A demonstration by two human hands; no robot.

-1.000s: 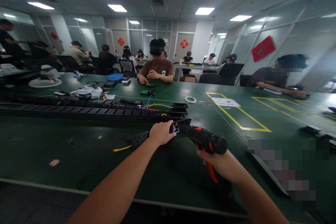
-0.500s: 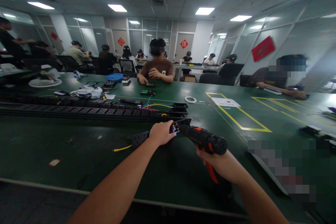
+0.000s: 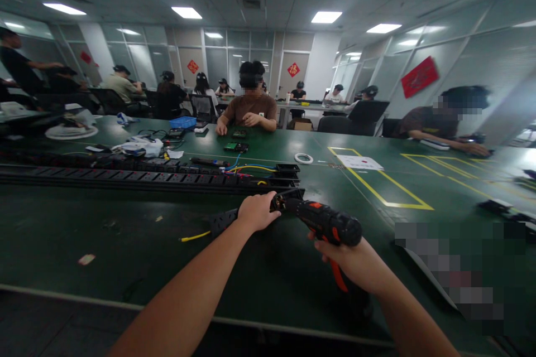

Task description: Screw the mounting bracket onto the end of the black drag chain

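Gripping a black socket piece, power drill at its end

Two hands, apart from each other, both loaded. Left hand [image 3: 256,213] clamped over the black socket piece [image 3: 223,222], its slotted body showing to the left of the fingers; yellow wire [image 3: 196,237] trailing from there onto the green tabletop [image 3: 234,295]. Right hand [image 3: 352,256] wrapped around the grip of a black-and-orange power drill [image 3: 329,223], nose pointing left at the piece's open end, just beside the left thumb. Bit contact: cannot tell.

Just beyond left hand: long black socket strips [image 3: 159,180] running off leftward, blue and yellow wires [image 3: 251,168] loose at their near-right end. Farther past, a green circuit board [image 3: 235,147]; left of it, a crumpled white bag [image 3: 144,146] and a blue tray [image 3: 183,122].

Ahead of right hand: white ring [image 3: 304,158], paper sheet [image 3: 360,162] overlapping a yellow outline [image 3: 408,206].

Straight across from both hands: co-worker in brown shirt [image 3: 251,109], seated, own hands near another small board [image 3: 239,134].
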